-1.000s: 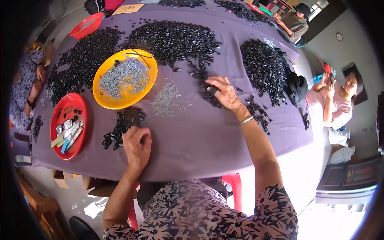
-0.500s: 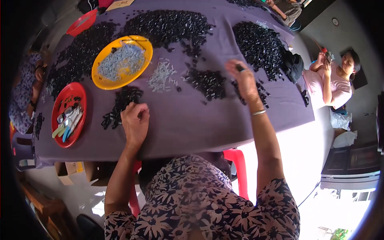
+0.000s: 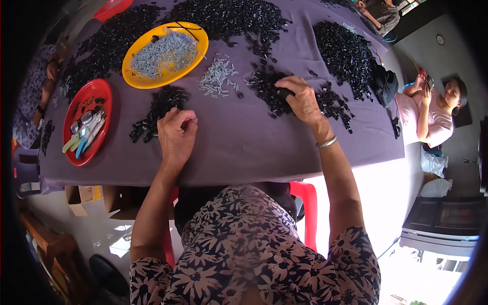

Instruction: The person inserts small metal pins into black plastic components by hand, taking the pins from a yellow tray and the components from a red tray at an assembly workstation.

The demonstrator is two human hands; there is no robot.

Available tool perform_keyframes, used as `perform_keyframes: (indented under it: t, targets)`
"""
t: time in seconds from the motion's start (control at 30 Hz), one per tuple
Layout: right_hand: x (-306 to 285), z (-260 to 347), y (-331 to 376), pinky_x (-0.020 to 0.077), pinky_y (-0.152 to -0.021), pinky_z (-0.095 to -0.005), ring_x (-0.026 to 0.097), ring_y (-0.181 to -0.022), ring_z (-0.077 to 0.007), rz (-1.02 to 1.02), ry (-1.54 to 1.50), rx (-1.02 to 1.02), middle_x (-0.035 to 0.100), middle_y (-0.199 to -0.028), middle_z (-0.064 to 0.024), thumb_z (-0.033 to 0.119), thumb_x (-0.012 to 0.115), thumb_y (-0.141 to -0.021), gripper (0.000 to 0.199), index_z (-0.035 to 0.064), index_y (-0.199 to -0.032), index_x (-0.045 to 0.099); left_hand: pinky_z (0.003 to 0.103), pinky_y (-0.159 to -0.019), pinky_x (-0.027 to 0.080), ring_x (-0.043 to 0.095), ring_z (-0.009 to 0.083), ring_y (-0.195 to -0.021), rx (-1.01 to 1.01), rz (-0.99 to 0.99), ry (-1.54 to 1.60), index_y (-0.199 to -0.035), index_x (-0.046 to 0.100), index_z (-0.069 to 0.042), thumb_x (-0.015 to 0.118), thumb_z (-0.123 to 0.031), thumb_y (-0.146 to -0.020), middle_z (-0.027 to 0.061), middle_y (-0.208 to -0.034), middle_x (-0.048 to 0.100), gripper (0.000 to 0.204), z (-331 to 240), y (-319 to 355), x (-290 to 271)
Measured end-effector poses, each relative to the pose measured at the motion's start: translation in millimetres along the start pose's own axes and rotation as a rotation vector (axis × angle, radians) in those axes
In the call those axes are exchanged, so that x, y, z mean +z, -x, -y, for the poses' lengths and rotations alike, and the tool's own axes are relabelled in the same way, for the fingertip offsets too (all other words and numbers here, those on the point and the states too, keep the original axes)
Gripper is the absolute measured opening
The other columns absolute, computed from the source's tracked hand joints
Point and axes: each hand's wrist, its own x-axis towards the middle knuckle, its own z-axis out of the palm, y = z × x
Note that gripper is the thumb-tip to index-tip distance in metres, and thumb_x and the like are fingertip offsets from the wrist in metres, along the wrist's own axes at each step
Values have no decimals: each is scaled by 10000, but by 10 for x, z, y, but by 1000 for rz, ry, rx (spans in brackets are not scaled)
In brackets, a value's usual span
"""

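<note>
My left hand (image 3: 177, 133) is closed, its fingers curled in beside a small heap of black pieces (image 3: 161, 109); what they hold, if anything, is hidden. My right hand (image 3: 301, 100) reaches over another heap of short black tube-like pieces (image 3: 265, 92), thumb and forefinger bent but apart. Something dark shows at the right thumb; I cannot tell if it is a cover or a piece. Between the hands lies a scatter of small pale grey pins (image 3: 217, 77). More such pins fill a yellow plate (image 3: 133, 80) behind the left heap.
A red tray (image 3: 97, 147) with scissors-like tools and white-and-coloured handles stands at left. Large black heaps (image 3: 231, 20) spread along the far side, with another heap (image 3: 343, 56) at right. A seated person (image 3: 432, 109) is beyond the table's right edge; another person's arms show at left.
My right hand has moved left and down from near the right heap to the middle black heap. My left hand stays closed by its heap. The view has shifted slightly.
</note>
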Motion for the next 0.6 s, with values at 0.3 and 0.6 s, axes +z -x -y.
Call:
perform_keyframes:
  t: [0.3, 0.6]
  targets:
    - [-103, 198, 259, 472, -937, -348, 583, -1024, -300, 62, -4, -8, 678, -1191, -77, -96, 589, -715, 395, 90, -1033, 729, 370, -778, 408, 595, 217, -771, -19, 19, 9, -821, 644, -91, 704, -20, -765, 7, -753, 588, 109, -27, 2, -55]
    - [-32, 277, 279, 500, -852, -363, 591, -969, -300, -158, 159, -9, 676, -1073, -82, -119, 548, -657, 431, 61, -1008, 721, 372, -804, 406, 581, 218, -783, 15, 25, -72, -840, 658, -101, 714, -61, -779, 5, -769, 577, 92, 2, 29, -36]
